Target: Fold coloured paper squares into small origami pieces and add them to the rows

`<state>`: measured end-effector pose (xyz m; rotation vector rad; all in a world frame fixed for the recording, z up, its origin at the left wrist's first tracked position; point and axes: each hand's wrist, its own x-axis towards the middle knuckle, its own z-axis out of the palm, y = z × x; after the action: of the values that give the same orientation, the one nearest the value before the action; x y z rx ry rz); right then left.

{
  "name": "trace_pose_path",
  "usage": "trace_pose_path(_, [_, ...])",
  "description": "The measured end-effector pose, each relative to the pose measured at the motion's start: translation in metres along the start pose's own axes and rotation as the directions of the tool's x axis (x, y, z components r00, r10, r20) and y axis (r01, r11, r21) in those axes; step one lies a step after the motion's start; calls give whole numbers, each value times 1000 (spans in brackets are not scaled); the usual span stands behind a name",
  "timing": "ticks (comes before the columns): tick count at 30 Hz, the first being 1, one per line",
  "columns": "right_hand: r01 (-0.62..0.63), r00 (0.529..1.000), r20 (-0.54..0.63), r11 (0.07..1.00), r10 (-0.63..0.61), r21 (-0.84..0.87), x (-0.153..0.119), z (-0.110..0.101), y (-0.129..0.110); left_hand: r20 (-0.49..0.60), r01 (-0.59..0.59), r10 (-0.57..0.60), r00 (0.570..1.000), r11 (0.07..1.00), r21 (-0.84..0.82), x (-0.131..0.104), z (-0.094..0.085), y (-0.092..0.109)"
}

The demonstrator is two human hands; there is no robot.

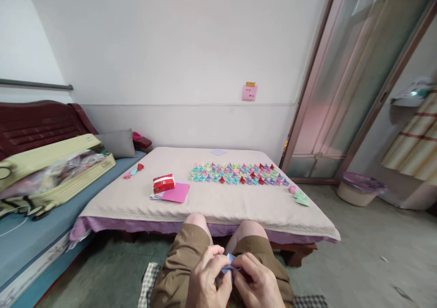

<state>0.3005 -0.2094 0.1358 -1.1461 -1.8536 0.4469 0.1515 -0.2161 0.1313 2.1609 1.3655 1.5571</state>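
Note:
Between my two hands, above my lap, is a small piece of folded blue paper (229, 263). My left hand (210, 278) pinches its left side between thumb and fingers. On the other side, my right hand (254, 278) grips the paper with closed fingertips. Parts of the paper are hidden behind the fingers. Beyond my knees, rows of small folded paper pieces (235, 174) in many colours stand on the cloth-covered table (211, 208). A flat lilac sheet (217, 152) lies near the table's far edge.
A red tissue pack (164, 183) rests on pink paper sheets (179, 193) at left. Small coloured paper pieces (134, 171) lie farther left, and green papers (301, 198) at right. An open yellow suitcase (61, 167) occupies the sofa; a lined bin (358, 189) stands right.

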Motion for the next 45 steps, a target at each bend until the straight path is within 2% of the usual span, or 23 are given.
trace_pose_path(4, [84,996,-6,995,-85,-54,-3,5,2,-9,-48,48,999,997,54,-3,3,-1])
trace_pose_path(7, [96,995,-17,993,-97,-67,-3,6,3,-4,-41,41,999,998,52,-4,5,-3])
trace_pose_path(12, [73,997,-6,994,-73,-78,-1,3,3,23,18,-18,1000,1000,-7,-1,4,-3])
trace_pose_path(21, [30,1000,4,998,-30,-58,0,2,2,-1,55,-55,999,998,-39,-2,6,-6])
trace_pose_path(25, [-20,1000,-4,999,20,-33,0,1,2,31,139,-136,990,982,-128,-1,5,-11])
trace_pose_path(27, [-56,998,-20,998,56,-4,1,1,1,102,237,-220,970,950,-205,2,2,-14])
trace_pose_path(30, [-131,990,-49,990,134,57,2,1,1,197,394,-346,917,855,-336,8,-4,-16])
trace_pose_path(35, [-235,967,-64,964,245,126,2,3,5,214,526,-496,841,661,-535,17,-9,-13])
trace_pose_path(39, [-173,982,-75,984,176,41,1,3,7,276,584,-531,801,591,-557,15,-7,-7])
trace_pose_path(41, [-99,992,-75,995,97,-19,0,3,7,246,567,-528,813,621,-541,12,-4,-4])
trace_pose_path(45, [25,998,-54,997,-29,-74,-1,3,5,175,528,-505,846,740,-417,7,4,-2])
